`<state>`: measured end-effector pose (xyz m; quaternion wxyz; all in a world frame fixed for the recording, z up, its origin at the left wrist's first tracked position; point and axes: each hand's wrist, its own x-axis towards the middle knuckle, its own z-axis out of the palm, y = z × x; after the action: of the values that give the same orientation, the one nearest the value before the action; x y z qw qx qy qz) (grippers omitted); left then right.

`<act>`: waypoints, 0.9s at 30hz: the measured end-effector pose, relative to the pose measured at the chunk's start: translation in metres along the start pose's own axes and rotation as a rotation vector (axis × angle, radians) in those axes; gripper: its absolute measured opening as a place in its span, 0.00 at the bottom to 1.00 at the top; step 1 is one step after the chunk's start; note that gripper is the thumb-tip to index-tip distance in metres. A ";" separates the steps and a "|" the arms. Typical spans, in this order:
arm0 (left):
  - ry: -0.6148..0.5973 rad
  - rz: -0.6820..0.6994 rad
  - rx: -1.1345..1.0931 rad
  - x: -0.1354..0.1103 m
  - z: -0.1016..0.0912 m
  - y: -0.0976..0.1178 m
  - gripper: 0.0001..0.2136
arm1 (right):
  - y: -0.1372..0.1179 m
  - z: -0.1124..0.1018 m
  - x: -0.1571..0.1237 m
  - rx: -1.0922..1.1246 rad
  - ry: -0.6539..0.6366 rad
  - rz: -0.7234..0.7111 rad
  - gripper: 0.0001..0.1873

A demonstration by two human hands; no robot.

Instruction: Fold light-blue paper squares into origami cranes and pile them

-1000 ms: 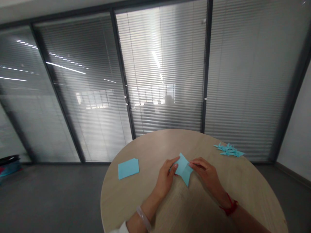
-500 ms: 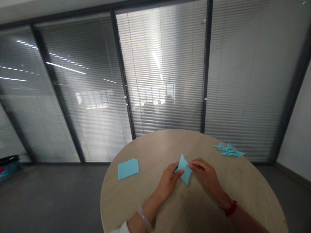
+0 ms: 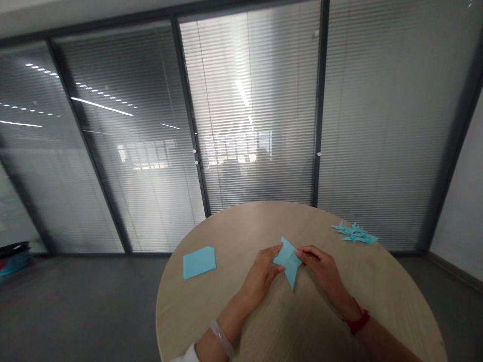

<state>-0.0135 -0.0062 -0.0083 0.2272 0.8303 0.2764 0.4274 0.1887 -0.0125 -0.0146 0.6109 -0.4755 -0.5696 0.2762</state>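
step: mid-fold, looks like | left hand (image 3: pixel 264 269) and right hand (image 3: pixel 320 264) both pinched on the half-folded blue paper (image 3: pixel 289 259), near the round table (image 3: pixel 234 231) middle | next: probably press the crease flat, evenly | paper thin, matte, pointy; table pale wood grain | flat sheet stack (image 3: pixel 199 262) left edge, folded pieces (image 3: pixel 355 233) far right edge

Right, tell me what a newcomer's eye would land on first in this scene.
First, the light blue folded paper piece at the middle of the round pale wooden table, pinched between the left hand and right hand. Next, the flat stack of light blue square paper sheets toward the left edge, and the small heap of folded blue paper figures at the far right.
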 end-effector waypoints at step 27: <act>0.246 -0.350 -0.521 0.013 0.001 0.002 0.18 | -0.001 -0.002 0.001 -0.030 0.047 -0.029 0.16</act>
<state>-0.0056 0.0004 -0.0003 0.4666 0.6263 0.3217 0.5353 0.1901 -0.0129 -0.0130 0.6207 -0.4827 -0.5661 0.2475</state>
